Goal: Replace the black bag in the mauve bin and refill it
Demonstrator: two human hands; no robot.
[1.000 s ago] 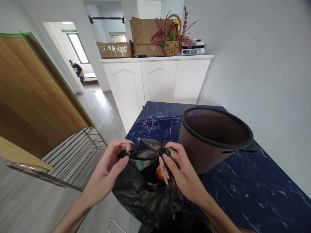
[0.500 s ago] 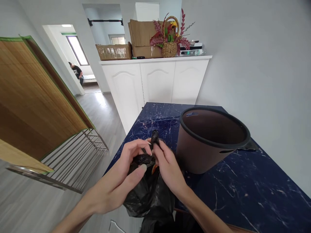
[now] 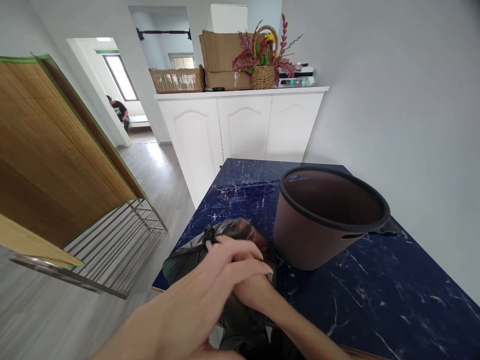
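A filled black plastic bag (image 3: 187, 257) lies at the near left edge of the dark blue table, with reddish and greenish contents faintly showing through. Its twisted neck stands up near the fingertips of my right hand (image 3: 249, 290). That hand is closed on the neck, though much of it is hidden. Across it, nearer the camera, passes my left hand (image 3: 210, 285), fingers stretched out and holding nothing visible. Just right of the hands stands a brown bin (image 3: 303, 235) with a black rim; its visible inside shows no liner.
The marble-patterned table (image 3: 378, 290) extends right to the wall. Behind it, a white cabinet (image 3: 245, 125) carries cardboard boxes (image 3: 178, 80) and a flower basket (image 3: 263, 77). To the left, a bamboo mat (image 3: 63, 150) hangs over a metal rack (image 3: 112, 247). A person (image 3: 120, 111) sits in the far room.
The bag now spreads across the table's near left edge, and its neck has shifted left and down. My left hand has crossed over my right hand, its fingers straighter.
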